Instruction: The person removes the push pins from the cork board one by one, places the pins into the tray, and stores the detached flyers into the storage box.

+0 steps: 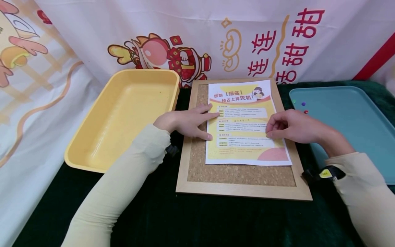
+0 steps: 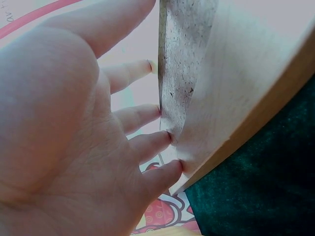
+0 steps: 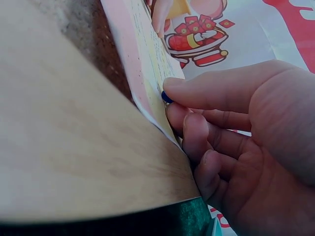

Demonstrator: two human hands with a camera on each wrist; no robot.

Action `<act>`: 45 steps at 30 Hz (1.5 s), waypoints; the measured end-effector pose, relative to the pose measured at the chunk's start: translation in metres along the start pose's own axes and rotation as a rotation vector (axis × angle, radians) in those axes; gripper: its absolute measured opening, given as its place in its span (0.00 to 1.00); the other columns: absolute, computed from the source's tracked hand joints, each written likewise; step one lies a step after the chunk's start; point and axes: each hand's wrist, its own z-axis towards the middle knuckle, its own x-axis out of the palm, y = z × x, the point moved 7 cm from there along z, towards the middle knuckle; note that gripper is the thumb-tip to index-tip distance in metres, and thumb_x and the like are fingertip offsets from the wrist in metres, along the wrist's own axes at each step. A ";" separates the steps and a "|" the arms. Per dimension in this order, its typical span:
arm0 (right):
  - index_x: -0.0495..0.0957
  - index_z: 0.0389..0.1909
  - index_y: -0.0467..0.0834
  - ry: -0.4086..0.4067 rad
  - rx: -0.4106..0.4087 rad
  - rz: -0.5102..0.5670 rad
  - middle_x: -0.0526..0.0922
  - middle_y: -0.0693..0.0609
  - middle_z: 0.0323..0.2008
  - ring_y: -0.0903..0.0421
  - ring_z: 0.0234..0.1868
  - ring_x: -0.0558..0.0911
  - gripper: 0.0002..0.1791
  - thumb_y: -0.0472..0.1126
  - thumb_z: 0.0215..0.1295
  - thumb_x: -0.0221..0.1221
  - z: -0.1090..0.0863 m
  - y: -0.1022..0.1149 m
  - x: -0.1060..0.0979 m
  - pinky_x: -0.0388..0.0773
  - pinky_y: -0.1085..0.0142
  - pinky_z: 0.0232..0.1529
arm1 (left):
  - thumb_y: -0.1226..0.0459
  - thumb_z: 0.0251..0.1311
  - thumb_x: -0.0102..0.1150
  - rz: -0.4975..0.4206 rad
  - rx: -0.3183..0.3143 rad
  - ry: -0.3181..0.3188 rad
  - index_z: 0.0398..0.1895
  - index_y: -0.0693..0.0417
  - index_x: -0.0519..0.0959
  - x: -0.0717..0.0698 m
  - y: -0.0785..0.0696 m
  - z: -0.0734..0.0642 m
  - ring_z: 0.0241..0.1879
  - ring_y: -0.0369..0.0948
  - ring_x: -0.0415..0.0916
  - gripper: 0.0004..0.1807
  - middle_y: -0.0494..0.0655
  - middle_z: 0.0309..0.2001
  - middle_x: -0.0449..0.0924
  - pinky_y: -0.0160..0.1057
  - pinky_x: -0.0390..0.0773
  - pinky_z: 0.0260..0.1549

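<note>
A printed yellow and white sheet of paper [image 1: 232, 156] lies on a wood-framed cork board [image 1: 240, 175]. My left hand [image 1: 192, 122] rests with spread fingers at the paper's left edge, thumb lowest and fingertips over the sheet. On the opposite side, my right hand [image 1: 293, 126] is at the paper's right edge. Its thumb and index finger pinch a small dark blue push pin [image 3: 167, 97] against the sheet, while the other fingers curl beneath. The pin's point is hidden. In the left wrist view, the left palm [image 2: 59, 123] faces the camera beside the board's frame [image 2: 236, 88].
A yellow plastic tub [image 1: 123, 116] stands left of the board, partly behind the left forearm. To the right is a blue-green tray [image 1: 348, 127] with a few tiny coloured pins, including a red one [image 1: 306, 112]. Dark green cloth [image 1: 197, 219] covers the table; a printed white curtain [image 1: 197, 20] hangs behind.
</note>
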 end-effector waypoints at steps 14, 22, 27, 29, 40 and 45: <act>0.86 0.44 0.44 -0.022 0.001 0.006 0.86 0.49 0.43 0.53 0.42 0.78 0.06 0.43 0.74 0.66 -0.003 0.000 -0.006 0.74 0.65 0.37 | 0.41 0.73 0.59 0.003 0.006 -0.001 0.89 0.37 0.44 0.000 0.001 -0.001 0.88 0.51 0.23 0.50 0.48 0.89 0.26 0.55 0.40 0.85; 0.86 0.48 0.42 -0.091 0.039 0.009 0.87 0.47 0.49 0.54 0.43 0.78 0.08 0.41 0.75 0.65 -0.007 -0.014 -0.020 0.78 0.67 0.35 | 0.40 0.73 0.59 0.010 0.005 -0.002 0.89 0.37 0.44 -0.001 0.002 -0.001 0.88 0.51 0.23 0.50 0.48 0.89 0.26 0.55 0.41 0.85; 0.85 0.52 0.41 -0.128 0.074 -0.016 0.85 0.46 0.50 0.51 0.48 0.76 0.12 0.44 0.76 0.65 -0.011 -0.024 -0.029 0.78 0.68 0.37 | 0.40 0.74 0.59 0.016 0.004 0.000 0.89 0.38 0.44 -0.001 0.000 -0.002 0.88 0.50 0.23 0.50 0.49 0.89 0.26 0.54 0.41 0.85; 0.85 0.54 0.41 -0.137 0.098 -0.019 0.84 0.45 0.50 0.49 0.49 0.75 0.14 0.44 0.76 0.65 -0.013 -0.028 -0.032 0.78 0.68 0.38 | 0.40 0.74 0.59 0.015 0.004 0.000 0.89 0.38 0.44 -0.002 0.000 -0.003 0.88 0.50 0.23 0.50 0.49 0.89 0.26 0.54 0.41 0.85; 0.80 0.60 0.38 -0.305 0.260 0.030 0.80 0.37 0.54 0.42 0.51 0.73 0.22 0.51 0.80 0.58 -0.027 -0.062 -0.058 0.77 0.61 0.39 | 0.41 0.74 0.58 0.008 0.014 0.008 0.89 0.39 0.43 -0.002 -0.001 -0.002 0.88 0.50 0.23 0.50 0.49 0.89 0.25 0.54 0.41 0.85; 0.79 0.60 0.35 -0.400 0.332 0.053 0.81 0.34 0.52 0.41 0.50 0.74 0.23 0.51 0.80 0.59 -0.035 -0.082 -0.067 0.76 0.59 0.37 | 0.40 0.74 0.58 0.000 0.009 0.010 0.89 0.38 0.44 0.000 0.001 -0.001 0.88 0.49 0.22 0.50 0.48 0.89 0.25 0.54 0.41 0.85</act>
